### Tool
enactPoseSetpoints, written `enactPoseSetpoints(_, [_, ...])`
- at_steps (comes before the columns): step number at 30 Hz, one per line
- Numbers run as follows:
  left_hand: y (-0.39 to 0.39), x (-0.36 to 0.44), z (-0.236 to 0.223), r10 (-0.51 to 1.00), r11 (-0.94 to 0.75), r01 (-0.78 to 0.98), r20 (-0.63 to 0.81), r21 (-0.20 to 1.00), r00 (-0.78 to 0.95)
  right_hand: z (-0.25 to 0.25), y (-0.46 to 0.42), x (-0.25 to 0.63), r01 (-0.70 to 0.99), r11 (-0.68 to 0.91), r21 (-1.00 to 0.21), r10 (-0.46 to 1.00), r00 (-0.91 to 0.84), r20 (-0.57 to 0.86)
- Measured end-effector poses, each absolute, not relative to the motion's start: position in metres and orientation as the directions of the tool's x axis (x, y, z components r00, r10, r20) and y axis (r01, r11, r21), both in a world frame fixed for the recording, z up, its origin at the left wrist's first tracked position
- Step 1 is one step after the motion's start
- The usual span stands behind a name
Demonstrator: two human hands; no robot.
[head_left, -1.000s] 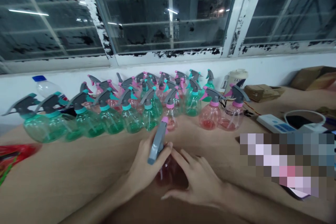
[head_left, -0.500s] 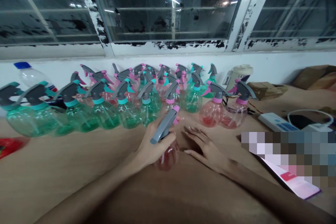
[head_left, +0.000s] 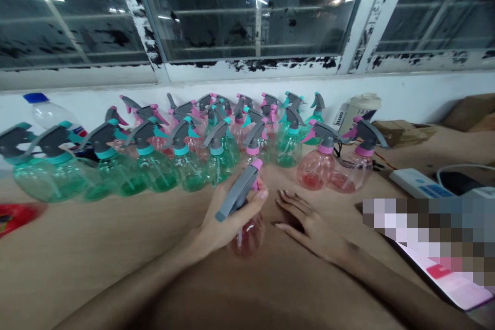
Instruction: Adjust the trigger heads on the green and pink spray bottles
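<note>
A pink spray bottle (head_left: 247, 237) with a grey and pink trigger head stands upright on the table in front of me. My left hand (head_left: 228, 211) is wrapped round its neck and trigger, hiding the collar. Beside it, my right hand (head_left: 309, 224) rests on the table with fingers apart, touching no bottle. Just beyond the held bottle stands another pink-collared spray bottle (head_left: 253, 150). To the left of that runs a front row of green spray bottles (head_left: 187, 172). Two pink spray bottles, one of them this pink spray bottle (head_left: 313, 172), stand beyond my right hand.
More spray bottles crowd behind the front row, along the wall. A clear bottle with a blue cap (head_left: 50, 111) stands far left, near a red packet (head_left: 17, 216). On the right are a white tub (head_left: 361, 111), a power strip (head_left: 419, 185) and a partly blurred phone-like screen (head_left: 460, 278).
The view has shifted slightly, so things on the right sit further right. My left hand keeps its hold on the pink bottle, and its thumb has shifted. My right hand stays on the table.
</note>
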State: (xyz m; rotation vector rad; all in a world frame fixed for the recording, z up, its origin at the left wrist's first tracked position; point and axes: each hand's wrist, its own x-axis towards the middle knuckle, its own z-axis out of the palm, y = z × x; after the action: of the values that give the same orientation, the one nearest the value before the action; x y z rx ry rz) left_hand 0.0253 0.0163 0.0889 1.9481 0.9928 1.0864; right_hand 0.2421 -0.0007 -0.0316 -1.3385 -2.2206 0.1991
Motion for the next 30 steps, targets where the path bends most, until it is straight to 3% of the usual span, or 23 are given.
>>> enactPoseSetpoints(11, [0.0109, 0.0284, 0.0899, 0.820, -0.536, 0.245, 0.428, 0.808, 0.381, -0.0287, -0.0014, 0.2419, 0.801, 0.492, -0.341, 0.861, -0.390, 0.327])
enactPoseSetpoints(15, [0.0097, 0.0277, 0.0873, 0.812, -0.572, 0.317, 0.468, 0.757, 0.348, -0.0291, -0.0013, 0.2425, 0.802, 0.498, -0.330, 0.857, -0.398, 0.327])
enactPoseSetpoints(22, [0.0159, 0.0241, 0.0830, 0.767, -0.636, 0.345, 0.520, 0.690, 0.376, -0.0290, -0.0009, 0.2434, 0.784, 0.501, -0.366, 0.856, -0.387, 0.343])
enactPoseSetpoints(30, [0.0091, 0.0281, 0.0917, 0.781, -0.619, 0.349, 0.502, 0.704, 0.372, -0.0278, -0.0013, 0.2442, 0.785, 0.488, -0.381, 0.867, -0.385, 0.318])
